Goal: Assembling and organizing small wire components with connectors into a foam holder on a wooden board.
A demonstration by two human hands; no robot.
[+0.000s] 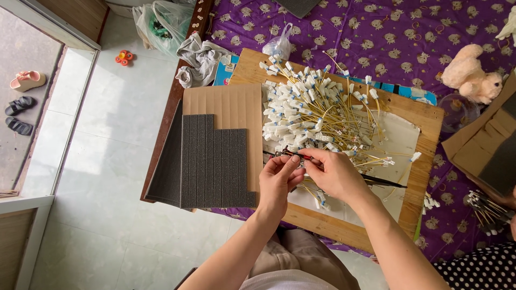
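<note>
Both hands, the left hand (278, 174) and right hand (333, 172), are pinching one thin wire lead (293, 154) near the pile of white-tipped leads (312, 115); keeping the grip close to its tip seems steadiest.

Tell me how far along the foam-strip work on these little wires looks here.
Done: I can't pick out a finished batch. In hand: the left hand and right hand pinch a thin dark piece together above the wooden board. Left: a big pile of yellow wires with white connectors, and many dark foam strips on cardboard.

Bare forearms, khaki trousers, pale top
</note>
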